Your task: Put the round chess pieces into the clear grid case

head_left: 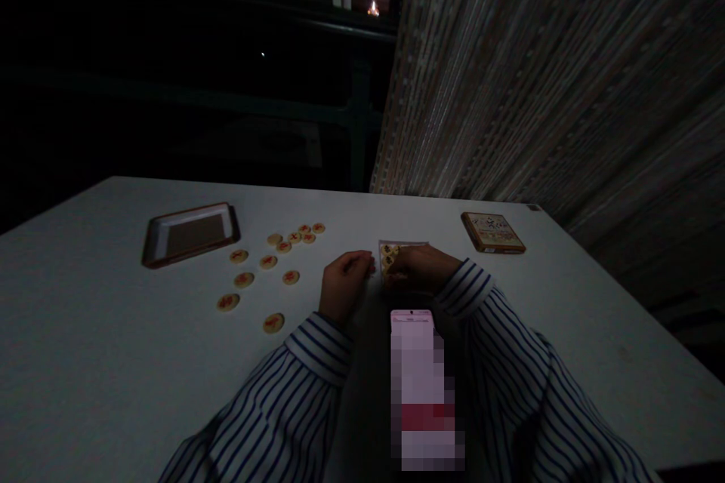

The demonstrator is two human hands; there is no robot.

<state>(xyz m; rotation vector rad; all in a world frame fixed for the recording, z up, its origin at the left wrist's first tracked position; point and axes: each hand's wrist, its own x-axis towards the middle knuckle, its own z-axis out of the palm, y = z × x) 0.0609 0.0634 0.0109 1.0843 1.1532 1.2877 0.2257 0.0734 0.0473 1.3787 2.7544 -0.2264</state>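
Note:
My right hand (422, 268) reaches over a small light-edged tray or packet (404, 243) of round Chinese chess pieces (389, 250) with black characters. Its fingers bend down among the pieces, and the fingertips are mostly hidden. Just left of this tray, my left hand (344, 283) is curled closed, thumb side toward the tray's edge; whatever it may hold is hidden. Loose Chinese chess pieces with red characters (268, 262) are scattered on the white table (170, 362) to the left. Among them one piece (275, 239) shows a plain face.
A brown-rimmed rectangular tray or box lid (192, 247) lies at the back left. At the right rests a flat printed box (492, 232). A lit phone (422, 377) is between my forearms, its screen blurred. String curtains (481, 90) hang behind the table; the room is dim.

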